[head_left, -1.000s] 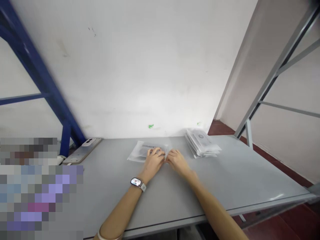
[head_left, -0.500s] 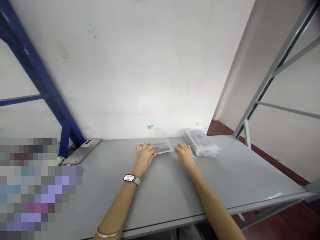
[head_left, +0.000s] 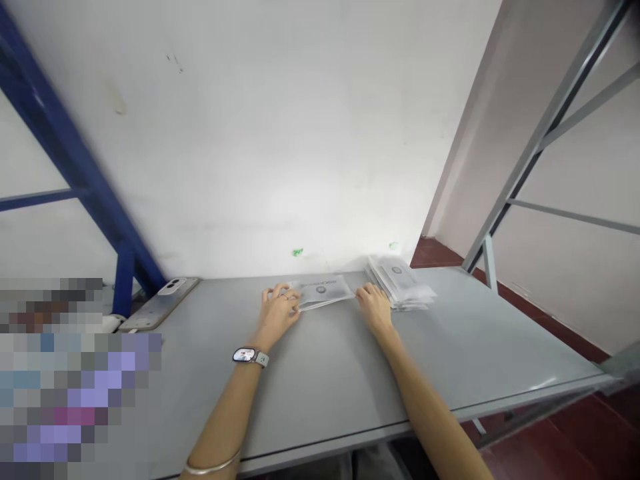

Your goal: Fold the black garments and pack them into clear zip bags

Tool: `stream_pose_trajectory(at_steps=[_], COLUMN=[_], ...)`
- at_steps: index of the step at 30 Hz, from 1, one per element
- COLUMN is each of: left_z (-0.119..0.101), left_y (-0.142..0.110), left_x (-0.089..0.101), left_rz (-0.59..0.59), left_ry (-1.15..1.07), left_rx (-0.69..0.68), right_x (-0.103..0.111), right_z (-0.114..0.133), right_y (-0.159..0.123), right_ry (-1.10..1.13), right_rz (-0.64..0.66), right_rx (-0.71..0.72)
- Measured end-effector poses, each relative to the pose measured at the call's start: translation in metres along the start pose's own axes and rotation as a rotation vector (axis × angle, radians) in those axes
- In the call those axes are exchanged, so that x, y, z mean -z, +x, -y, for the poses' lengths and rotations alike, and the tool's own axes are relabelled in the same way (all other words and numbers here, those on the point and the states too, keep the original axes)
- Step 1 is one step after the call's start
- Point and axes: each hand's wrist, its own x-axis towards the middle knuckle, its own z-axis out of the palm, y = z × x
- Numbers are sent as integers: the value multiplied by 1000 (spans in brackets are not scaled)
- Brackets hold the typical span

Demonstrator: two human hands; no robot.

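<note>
Hands (head_left: 325, 310) apart: left hand (head_left: 277, 315) on plastic packet (head_left: 323, 291), right hand (head_left: 375, 308) at its other end, beside stack (head_left: 397, 283), far bench (head_left: 325, 387) edge; grip unclear.

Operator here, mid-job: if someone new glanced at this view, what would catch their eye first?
The left hand and right hand come first, at either end of a flat printed plastic packet near the far edge of the grey table. Just right of them lies a stack of similar packets. A smartwatch gleams on the left wrist, and blue steel framing rises boldly along the left side.
</note>
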Motion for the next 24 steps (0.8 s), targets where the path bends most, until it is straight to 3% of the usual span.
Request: stream_pose_trajectory(at_steps=[16, 24], left_z=[-1, -5], left_y=[-3, -4], left_x=[4, 5], left_rz=[34, 15], left_ry=[19, 31], left_rx=[20, 21], right_x=[13, 27], right_z=[-1, 29], right_y=[-2, -7], right_ry=[47, 270], right_rz=[129, 115], right_rx=[-14, 253])
